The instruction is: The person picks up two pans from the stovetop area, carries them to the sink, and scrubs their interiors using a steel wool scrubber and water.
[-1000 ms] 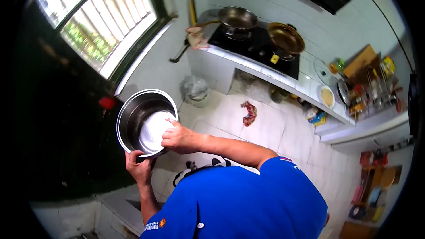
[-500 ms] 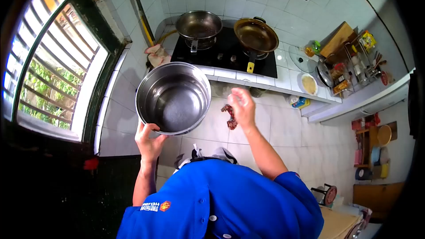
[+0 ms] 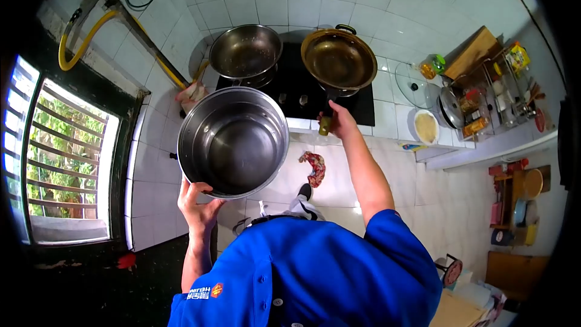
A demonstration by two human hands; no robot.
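My left hand (image 3: 198, 207) grips the near rim of a large, deep steel pot (image 3: 233, 145), thumb over the edge. The pot is held in the air in front of the stove, its open top facing me, and nothing shows inside. My right hand (image 3: 340, 121) is closed round the handle of a brown frying pan (image 3: 339, 60), with the handle's yellowish end poking out beside the fingers. That pan is over the right burner; whether it still rests there I cannot tell. A second, steel pan (image 3: 246, 52) sits on the left burner, its handle mostly hidden by the pot.
Along the counter's right side are a glass lid (image 3: 417, 85), a white dish (image 3: 426, 127), a cutting board (image 3: 473, 52) and a rack (image 3: 493, 94) of bottles. A red patterned cloth (image 3: 315, 169) lies on the floor. A barred window (image 3: 66, 151) is at left.
My right hand has moved forward from above the floor and taken hold of the brown pan's handle. The pot stays in my left hand. The view has shifted slightly.
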